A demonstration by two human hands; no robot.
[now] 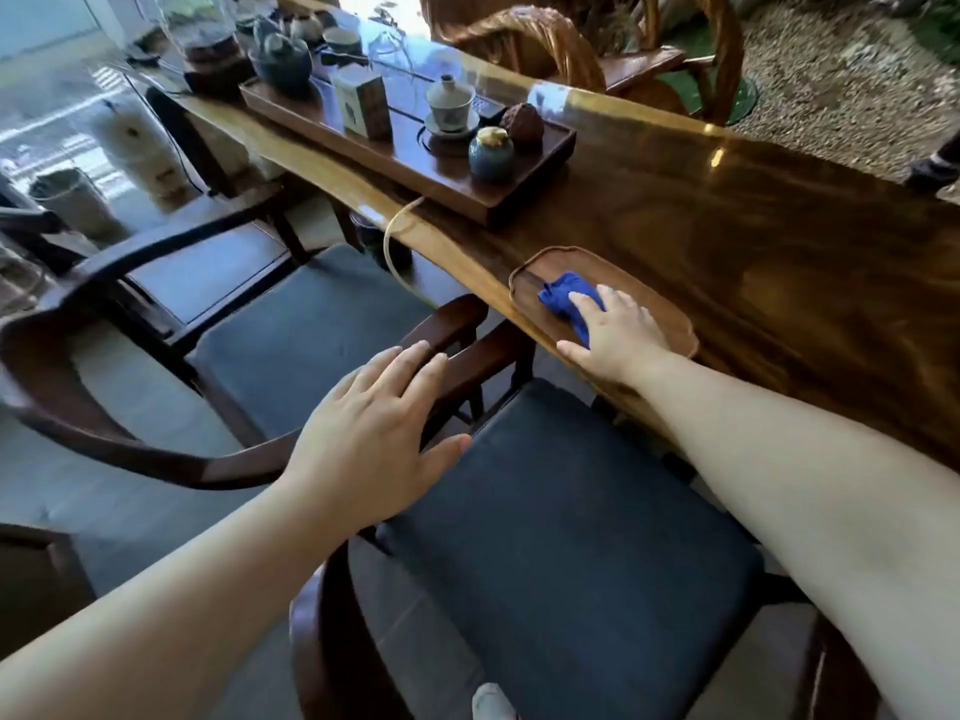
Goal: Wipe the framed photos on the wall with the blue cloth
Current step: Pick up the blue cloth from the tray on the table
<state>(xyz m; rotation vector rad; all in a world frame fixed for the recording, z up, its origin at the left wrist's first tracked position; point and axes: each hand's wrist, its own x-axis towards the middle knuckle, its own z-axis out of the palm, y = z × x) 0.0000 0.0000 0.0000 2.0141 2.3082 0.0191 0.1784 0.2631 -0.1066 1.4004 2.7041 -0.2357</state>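
Note:
The blue cloth (563, 298) lies crumpled in a shallow oval wooden tray (665, 309) on the long wooden table (779, 226). My right hand (615, 330) rests on top of the cloth, fingers spread over it and pressing it into the tray. My left hand (374, 433) lies flat with fingers apart on the armrest of a dark wooden chair (452, 335), holding nothing. No wall or framed photos are in view.
Two dark chairs with navy cushions (561, 553) stand between me and the table. A long dark tea tray (524, 197) carries cups, a teapot (280, 59), a small box and a blue jar (491, 150). A carved wooden chair (545, 44) stands behind the table.

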